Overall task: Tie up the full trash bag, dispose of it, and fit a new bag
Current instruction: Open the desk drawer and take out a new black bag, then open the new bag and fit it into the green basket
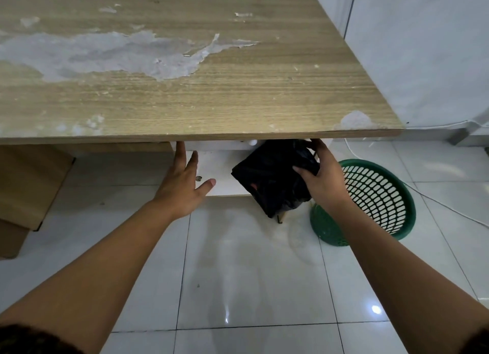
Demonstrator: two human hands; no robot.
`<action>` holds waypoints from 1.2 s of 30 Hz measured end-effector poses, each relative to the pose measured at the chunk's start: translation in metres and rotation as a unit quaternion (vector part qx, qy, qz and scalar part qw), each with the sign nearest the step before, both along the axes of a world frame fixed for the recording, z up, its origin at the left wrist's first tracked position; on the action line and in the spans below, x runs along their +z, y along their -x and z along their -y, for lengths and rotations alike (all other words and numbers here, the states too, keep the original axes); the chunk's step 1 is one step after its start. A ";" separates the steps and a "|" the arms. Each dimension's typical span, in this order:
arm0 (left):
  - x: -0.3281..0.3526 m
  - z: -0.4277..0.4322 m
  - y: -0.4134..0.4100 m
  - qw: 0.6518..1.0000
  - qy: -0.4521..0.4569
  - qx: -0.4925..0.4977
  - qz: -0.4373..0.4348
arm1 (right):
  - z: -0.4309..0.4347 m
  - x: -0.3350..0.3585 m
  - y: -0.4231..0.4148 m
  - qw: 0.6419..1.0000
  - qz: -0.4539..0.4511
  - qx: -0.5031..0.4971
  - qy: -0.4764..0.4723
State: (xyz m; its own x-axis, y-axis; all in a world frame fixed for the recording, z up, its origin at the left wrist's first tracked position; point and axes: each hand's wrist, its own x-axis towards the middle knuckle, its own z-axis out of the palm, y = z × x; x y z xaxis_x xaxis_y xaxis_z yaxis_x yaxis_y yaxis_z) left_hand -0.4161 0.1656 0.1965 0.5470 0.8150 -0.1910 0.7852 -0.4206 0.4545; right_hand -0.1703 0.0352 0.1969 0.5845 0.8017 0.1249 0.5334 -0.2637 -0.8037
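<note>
A folded black trash bag hangs below the front edge of the wooden table, partly hidden under the tabletop. My right hand grips its right side. To the right, a green perforated plastic waste basket lies tilted on its side on the floor, with no bag in it. My left hand is spread open over a white drawer or shelf under the table, fingertips at the table edge.
The tabletop is worn, with peeled veneer patches. A wooden cabinet side stands at the left under the table. A white cable runs over the glossy white floor tiles behind the basket. A white wall is at the right.
</note>
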 end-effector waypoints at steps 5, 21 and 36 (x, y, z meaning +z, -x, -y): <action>0.004 0.021 -0.006 0.998 0.012 0.001 0.064 | 0.016 -0.002 0.007 0.998 -0.056 -0.010 0.011; 0.036 0.141 -0.128 0.825 0.377 0.242 0.345 | 0.115 0.041 -0.078 0.977 -0.201 -0.072 0.018; 0.029 0.223 -0.350 0.783 0.364 0.243 0.442 | 0.164 0.008 -0.239 0.994 -0.054 0.083 0.047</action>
